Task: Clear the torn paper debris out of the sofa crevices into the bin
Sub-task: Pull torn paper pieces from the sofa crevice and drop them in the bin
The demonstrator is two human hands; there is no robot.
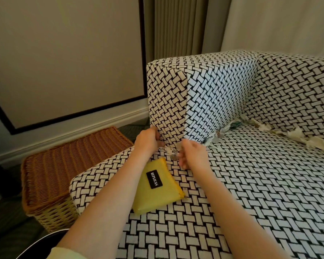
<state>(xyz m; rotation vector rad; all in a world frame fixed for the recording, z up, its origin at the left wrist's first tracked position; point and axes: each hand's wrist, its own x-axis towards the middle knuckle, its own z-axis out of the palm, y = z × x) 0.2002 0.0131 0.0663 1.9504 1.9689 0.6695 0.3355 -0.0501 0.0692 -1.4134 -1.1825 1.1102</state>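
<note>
The head view looks down on a sofa (251,184) covered in a black and white woven pattern, with its left armrest (176,101) standing near the middle of the picture. Both bare forearms reach forward to the near bottom corner of that armrest, where it meets the seat.

The left hand (147,141) is at the foot of the armrest's front face, knuckles up and fingers curled down into the gap; whether it grips anything cannot be told. The right hand (192,154) is just to the right of it, with thumb and curled fingers pinching at a small clump of paper scraps (171,152) that lies between the two hands on the seat edge. The hands are a little blurred.

More torn paper (223,131) sticks out of the crevice along the inner side of the armrest, and a longer line of pale shreds (299,136) runs to the right in the crevice between the seat and the backrest (297,90).

A yellow pouch (157,186) with a black label reading REPLICAS lies flat on the seat, near the hands and partly under the left forearm. On the floor to the left of the sofa stands a wicker basket (64,165) with its lid closed. Behind are a framed wall panel (64,62) and a curtain (180,27).
</note>
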